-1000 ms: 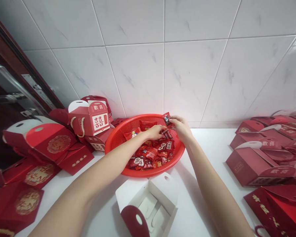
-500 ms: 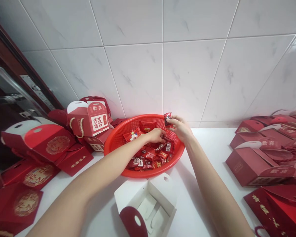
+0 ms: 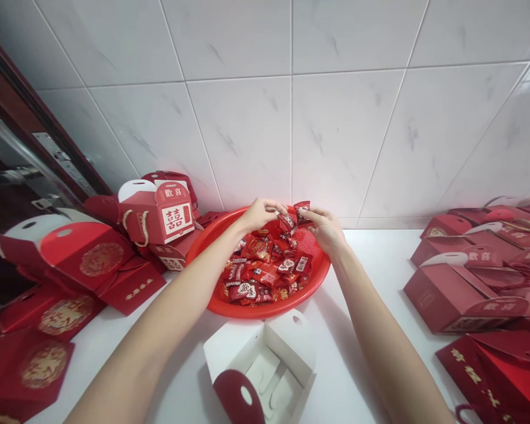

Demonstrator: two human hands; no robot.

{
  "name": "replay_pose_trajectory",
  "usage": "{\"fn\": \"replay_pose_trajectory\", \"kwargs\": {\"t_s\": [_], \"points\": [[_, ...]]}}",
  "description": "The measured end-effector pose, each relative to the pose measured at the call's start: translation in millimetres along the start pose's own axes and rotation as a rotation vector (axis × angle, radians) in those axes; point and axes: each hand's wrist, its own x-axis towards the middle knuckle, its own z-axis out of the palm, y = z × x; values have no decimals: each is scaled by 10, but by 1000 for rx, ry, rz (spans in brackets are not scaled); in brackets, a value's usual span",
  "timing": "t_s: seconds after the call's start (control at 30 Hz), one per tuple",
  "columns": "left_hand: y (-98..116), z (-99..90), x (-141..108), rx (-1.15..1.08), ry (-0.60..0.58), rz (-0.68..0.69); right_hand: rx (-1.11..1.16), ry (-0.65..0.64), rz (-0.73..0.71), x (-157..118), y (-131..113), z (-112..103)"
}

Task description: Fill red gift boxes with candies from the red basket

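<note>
Many red wrapped candies (image 3: 262,274) lie in a red oval mesh basket (image 3: 324,275) on the white tabletop. Over the basket's back part, my left hand (image 3: 265,213) pinches a small candy packet (image 3: 286,219). Close beside it on the right, my right hand (image 3: 322,227) grips another red candy packet (image 3: 301,207) between thumb and fingers. The two packets are near each other, perhaps touching. In front of the basket stands an open box (image 3: 274,365), white inside, with a dark red flap toward me; no candy shows in it.
Closed and part-folded red gift boxes (image 3: 101,253) are piled on the left, by a dark door with a metal handle (image 3: 13,176). More red boxes (image 3: 468,294) stand in rows on the right. A tiled wall (image 3: 335,129) rises behind the basket.
My left hand has lifted out of the candies, back and to the left, with a packet between its fingers. My right hand has stayed almost in place with its packet.
</note>
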Motion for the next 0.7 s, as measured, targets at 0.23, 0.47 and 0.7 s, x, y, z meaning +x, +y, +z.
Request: {"fn": "replay_pose_trajectory", "kwargs": {"t_s": [0.23,0.47,0.7], "points": [[54,55,-27,-108,42,-1,45,-42,73,-32,-14,12],[112,61,-47,-376,53,-137,84,-17,37,-1,11,-1],[111,121,-59,-303,1,-88,29,-44,20,2,35,-16]]}}
